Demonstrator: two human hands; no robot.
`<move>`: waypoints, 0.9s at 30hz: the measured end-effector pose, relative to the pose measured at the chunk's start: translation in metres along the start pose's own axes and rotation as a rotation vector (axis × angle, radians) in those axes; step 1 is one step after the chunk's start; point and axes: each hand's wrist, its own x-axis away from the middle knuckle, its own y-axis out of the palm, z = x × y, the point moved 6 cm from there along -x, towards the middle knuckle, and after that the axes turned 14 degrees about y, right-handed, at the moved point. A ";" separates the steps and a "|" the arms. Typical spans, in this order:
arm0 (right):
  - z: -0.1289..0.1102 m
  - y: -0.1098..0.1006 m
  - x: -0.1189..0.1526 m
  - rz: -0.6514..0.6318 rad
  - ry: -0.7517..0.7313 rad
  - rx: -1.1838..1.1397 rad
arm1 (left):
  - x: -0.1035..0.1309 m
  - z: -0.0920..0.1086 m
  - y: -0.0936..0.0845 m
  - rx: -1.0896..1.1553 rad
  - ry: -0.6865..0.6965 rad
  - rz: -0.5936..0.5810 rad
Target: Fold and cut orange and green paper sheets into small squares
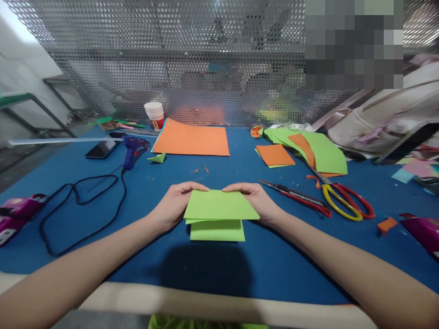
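A piece of light green paper [221,205], folded into layers, is held above the blue table between my two hands. My left hand [174,203] pinches its left far edge, with the thumb on top. On the other side my right hand [259,198] grips the right far edge the same way, thumb tip close to the other thumb. The fingers beneath are hidden by the paper. A lower green layer [217,230] hangs out below the top one, toward me.
Right of my hands lie a craft knife [297,196] and scissors [343,201]. Orange squares [275,155] and green sheets [329,153] are behind. Orange sheets [194,139], paper cups [154,114] and a blue glue gun [133,151] with a looping cord [120,208] stand back and left.
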 end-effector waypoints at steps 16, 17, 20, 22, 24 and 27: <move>0.007 0.008 -0.003 -0.145 0.184 -0.314 | 0.002 0.024 -0.010 -0.555 0.477 -0.061; 0.007 0.008 -0.003 -0.156 0.188 -0.331 | 0.003 0.025 -0.011 -0.575 0.495 -0.051; 0.010 0.009 -0.003 -0.150 0.187 -0.280 | 0.003 0.024 -0.014 -0.609 0.534 -0.032; 0.013 0.009 -0.003 -0.124 0.170 -0.193 | 0.003 0.023 -0.014 -0.611 0.541 -0.023; 0.013 0.009 -0.003 -0.084 0.138 -0.129 | 0.002 0.022 -0.013 -0.576 0.517 -0.010; 0.007 0.006 -0.001 -0.009 0.066 -0.068 | -0.002 0.015 -0.013 -0.329 0.349 0.039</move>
